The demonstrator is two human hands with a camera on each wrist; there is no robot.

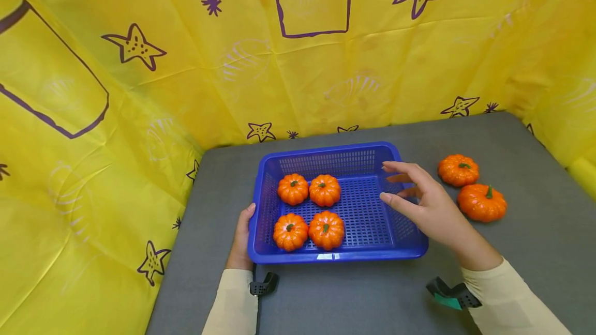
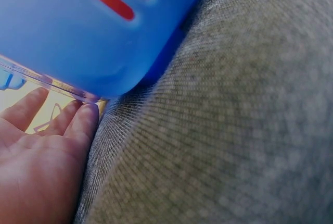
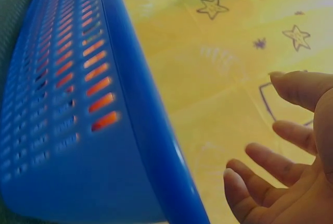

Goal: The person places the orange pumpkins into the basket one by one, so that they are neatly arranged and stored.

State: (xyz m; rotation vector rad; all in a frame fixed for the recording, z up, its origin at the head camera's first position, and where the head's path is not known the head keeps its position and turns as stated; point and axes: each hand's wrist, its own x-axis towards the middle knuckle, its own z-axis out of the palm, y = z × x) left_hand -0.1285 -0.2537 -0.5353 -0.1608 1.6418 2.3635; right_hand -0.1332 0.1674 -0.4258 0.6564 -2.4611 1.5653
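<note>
A blue plastic basket (image 1: 368,211) with slotted walls sits on the grey table. Inside it, toward the left, are two rows of small orange pumpkins: a back-left one (image 1: 293,189), a back-right one (image 1: 325,190), a front-left one (image 1: 291,232) and a front-right one (image 1: 326,230). My left hand (image 1: 242,237) holds the basket's left side, thumb at the rim; in the left wrist view its fingers (image 2: 80,122) meet the rim's edge. Above the right rim hovers my right hand (image 1: 430,206), fingers spread and loosely bent, with nothing in them.
Two more orange pumpkins lie on the table right of the basket, one farther back (image 1: 458,170) and a larger one (image 1: 481,203) nearer. A yellow patterned cloth (image 1: 298,81) hangs behind and beside the grey table (image 1: 349,299).
</note>
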